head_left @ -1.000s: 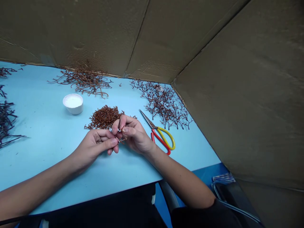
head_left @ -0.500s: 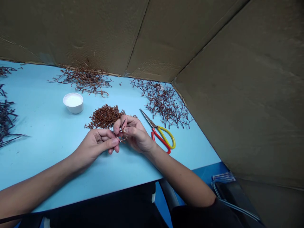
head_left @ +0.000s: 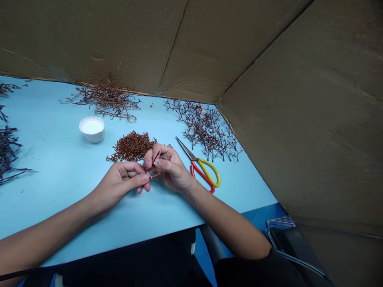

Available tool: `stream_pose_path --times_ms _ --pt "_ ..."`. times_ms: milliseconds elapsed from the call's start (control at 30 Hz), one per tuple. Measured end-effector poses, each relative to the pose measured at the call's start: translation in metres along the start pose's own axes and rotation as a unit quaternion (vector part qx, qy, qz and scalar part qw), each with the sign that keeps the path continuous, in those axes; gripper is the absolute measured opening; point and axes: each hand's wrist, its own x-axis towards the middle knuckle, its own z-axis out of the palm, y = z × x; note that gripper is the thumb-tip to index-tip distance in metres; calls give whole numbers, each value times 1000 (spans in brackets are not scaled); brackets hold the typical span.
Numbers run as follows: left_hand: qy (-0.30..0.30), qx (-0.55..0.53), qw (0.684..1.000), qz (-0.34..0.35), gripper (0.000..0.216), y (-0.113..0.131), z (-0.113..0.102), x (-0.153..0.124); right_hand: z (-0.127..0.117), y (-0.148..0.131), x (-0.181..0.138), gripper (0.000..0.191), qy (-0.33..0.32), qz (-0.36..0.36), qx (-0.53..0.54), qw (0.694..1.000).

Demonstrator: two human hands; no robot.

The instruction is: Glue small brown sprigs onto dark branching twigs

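My left hand (head_left: pixel 130 177) pinches a thin brown branched twig (head_left: pixel 154 175) between thumb and fingertips. Close beside it, my right hand (head_left: pixel 167 167) is closed on a dark twig piece (head_left: pixel 157 155) that sticks up between thumb and forefinger. The fingertips hide where the two pieces meet, so I cannot tell whether they are joined. Just beyond the hands lies a heap of short reddish-brown twig pieces (head_left: pixel 133 145). Scissors (head_left: pixel 206 169) with one red and one yellow handle rest to the right of my right hand.
A white cup (head_left: pixel 95 135) of white stuff stands left of the heap. Long brown stems (head_left: pixel 107 101) lie at the back, branched twigs (head_left: pixel 208 129) at the back right, dark stems (head_left: pixel 8 151) at the left edge. Brown cardboard walls (head_left: pixel 119 40) border the blue table (head_left: pixel 60 167).
My right fingers have shifted slightly, and the dark piece between them now shows more of its length. My left hand stays in place.
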Motion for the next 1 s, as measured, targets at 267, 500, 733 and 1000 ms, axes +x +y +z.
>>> stream_pose_path --times_ms 267,500,733,1000 --pt "-3 2 1000 5 29 -2 -3 1 -1 0 -1 27 -2 31 40 999" --pt "-7 -3 1000 6 29 0 -3 0 -3 1 -2 32 -12 28 14 999" --pt "-13 -5 1000 6 28 -3 -4 2 -5 3 -2 35 -26 -20 -35 999" --pt "-17 6 1000 8 28 -4 -6 1 -8 4 -4 31 -31 -51 -68 996"
